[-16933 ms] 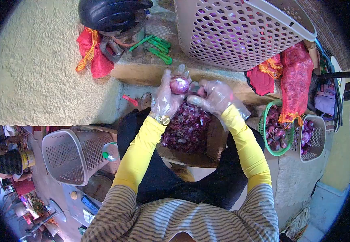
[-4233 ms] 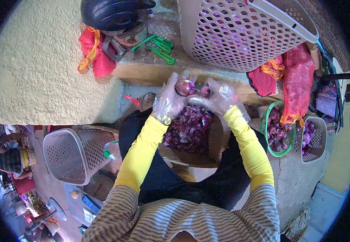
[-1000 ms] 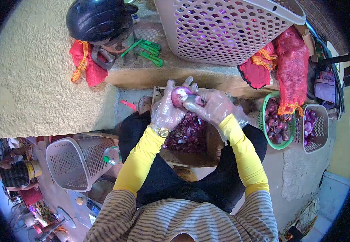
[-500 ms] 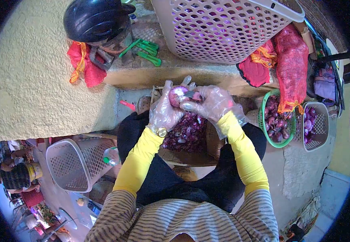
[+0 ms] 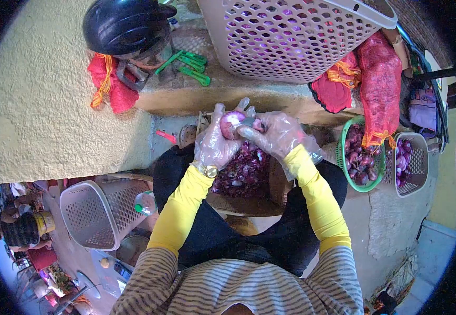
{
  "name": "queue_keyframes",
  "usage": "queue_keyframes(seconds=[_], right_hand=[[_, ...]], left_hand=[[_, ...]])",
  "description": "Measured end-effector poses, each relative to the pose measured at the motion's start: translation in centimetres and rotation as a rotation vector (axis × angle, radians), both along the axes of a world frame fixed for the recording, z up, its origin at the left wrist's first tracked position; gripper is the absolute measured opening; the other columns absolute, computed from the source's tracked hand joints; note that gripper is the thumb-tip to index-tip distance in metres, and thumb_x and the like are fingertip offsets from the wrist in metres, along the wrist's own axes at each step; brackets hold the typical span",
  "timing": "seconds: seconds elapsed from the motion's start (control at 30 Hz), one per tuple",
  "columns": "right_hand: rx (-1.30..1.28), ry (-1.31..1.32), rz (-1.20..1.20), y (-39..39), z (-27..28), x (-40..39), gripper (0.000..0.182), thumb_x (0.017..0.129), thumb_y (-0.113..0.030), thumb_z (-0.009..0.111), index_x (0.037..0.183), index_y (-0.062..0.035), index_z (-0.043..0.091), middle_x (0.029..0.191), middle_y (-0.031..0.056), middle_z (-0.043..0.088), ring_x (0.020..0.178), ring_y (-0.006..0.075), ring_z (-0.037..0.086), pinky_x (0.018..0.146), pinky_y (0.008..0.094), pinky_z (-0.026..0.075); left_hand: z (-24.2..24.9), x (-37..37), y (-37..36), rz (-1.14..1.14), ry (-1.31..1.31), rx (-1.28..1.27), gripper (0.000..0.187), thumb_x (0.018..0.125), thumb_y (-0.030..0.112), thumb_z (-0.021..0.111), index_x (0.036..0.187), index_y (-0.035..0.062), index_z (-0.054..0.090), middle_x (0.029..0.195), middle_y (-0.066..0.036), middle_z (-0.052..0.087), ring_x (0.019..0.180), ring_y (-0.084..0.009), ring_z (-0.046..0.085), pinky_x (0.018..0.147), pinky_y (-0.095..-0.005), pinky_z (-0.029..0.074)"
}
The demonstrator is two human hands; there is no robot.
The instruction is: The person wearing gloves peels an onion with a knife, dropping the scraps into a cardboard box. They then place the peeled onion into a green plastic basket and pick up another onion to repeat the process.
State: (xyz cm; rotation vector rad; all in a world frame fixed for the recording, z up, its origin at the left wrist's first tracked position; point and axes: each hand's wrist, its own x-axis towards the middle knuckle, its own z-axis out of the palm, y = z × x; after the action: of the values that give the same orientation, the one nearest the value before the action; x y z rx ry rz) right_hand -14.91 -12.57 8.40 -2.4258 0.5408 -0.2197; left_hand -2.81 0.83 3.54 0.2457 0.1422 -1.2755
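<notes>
A purple onion (image 5: 230,126) with a pale peeled patch rests in my left hand (image 5: 212,143), whose fingers are wrapped round it. My right hand (image 5: 279,134) is closed on a small knife (image 5: 248,122); its short grey blade lies against the onion's right side, and most of the grip is hidden. A purple scrap of onion shows by the right fingers. Both hands wear clear plastic gloves. Below them, between my knees, a box (image 5: 279,181) holds a heap of purple onion skins (image 5: 243,170).
A large crate (image 5: 296,71) of onions stands on the ledge ahead. To the right are a green basket (image 5: 379,173) of onions, a smaller crate (image 5: 422,168) and a red net sack (image 5: 380,79). Another crate (image 5: 88,220) lies left, beside a bottle (image 5: 145,202). Green-handled cutters (image 5: 194,68) lie ahead.
The right hand and the knife have shifted slightly against the onion, the thumb now lying nearer the blade. My left hand stays almost where it was, still holding the onion.
</notes>
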Motion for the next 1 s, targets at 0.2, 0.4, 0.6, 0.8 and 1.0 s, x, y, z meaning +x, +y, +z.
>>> queue_keyframes(seconds=[0.2, 0.4, 0.6, 0.8, 1.0], right_hand=[[0.015, -0.055, -0.001, -0.1, -0.5, 0.0, 0.058, 0.078, -0.069, 0.07, 0.095, -0.0137, 0.077, 0.075, 0.0155, 0.071, 0.07, 0.0363, 0.069, 0.066, 0.0467, 0.055], [-0.039, 0.007, -0.003, -0.1, -0.1, 0.0, 0.065, 0.07, -0.073, 0.073, 0.091, -0.0112, 0.076, 0.076, 0.0162, 0.071, 0.069, 0.0359, 0.069, 0.066, 0.0467, 0.054], [-0.044, -0.011, -0.013, 0.2, -0.1, 0.1, 0.065, 0.072, -0.074, 0.071, 0.094, -0.0136, 0.076, 0.077, 0.0169, 0.071, 0.07, 0.0366, 0.069, 0.066, 0.0471, 0.055], [-0.047, 0.107, -0.028, 0.5, 0.3, 0.2, 0.065, 0.078, -0.074, 0.065, 0.1, -0.0144, 0.075, 0.079, 0.0176, 0.071, 0.072, 0.0378, 0.069, 0.067, 0.0485, 0.055], [0.062, 0.082, 0.004, 0.3, 0.1, 0.2, 0.057, 0.089, -0.065, 0.059, 0.11, -0.0142, 0.073, 0.085, 0.021, 0.071, 0.08, 0.0403, 0.069, 0.074, 0.0487, 0.055]], left_hand=[[0.0, 0.0, 0.1, -0.007, -0.015, 0.007, 0.066, 0.105, 0.05, 0.042, 0.146, -0.0018, 0.043, 0.14, -0.021, 0.053, 0.128, -0.0316, 0.052, 0.11, -0.0445, 0.043], [0.3, -0.2, 0.3, -0.022, -0.071, -0.077, 0.065, 0.104, 0.049, 0.046, 0.148, 0.0014, 0.043, 0.141, -0.016, 0.054, 0.128, -0.0273, 0.053, 0.107, -0.0416, 0.045], [-0.3, -0.4, -0.4, 0.047, -0.073, 0.025, 0.059, 0.102, 0.045, 0.054, 0.142, 0.0031, 0.049, 0.13, -0.014, 0.06, 0.126, -0.0288, 0.054, 0.11, -0.0436, 0.044], [-1.1, -0.4, -0.5, 0.059, 0.037, -0.064, 0.052, 0.102, 0.039, 0.054, 0.14, 0.003, 0.051, 0.127, -0.015, 0.062, 0.126, -0.0306, 0.053, 0.111, -0.0461, 0.042], [-1.2, -0.4, -0.6, 0.091, 0.008, -0.02, 0.05, 0.103, 0.037, 0.053, 0.14, 0.0034, 0.051, 0.127, -0.014, 0.062, 0.126, -0.0315, 0.052, 0.112, -0.0488, 0.04]])
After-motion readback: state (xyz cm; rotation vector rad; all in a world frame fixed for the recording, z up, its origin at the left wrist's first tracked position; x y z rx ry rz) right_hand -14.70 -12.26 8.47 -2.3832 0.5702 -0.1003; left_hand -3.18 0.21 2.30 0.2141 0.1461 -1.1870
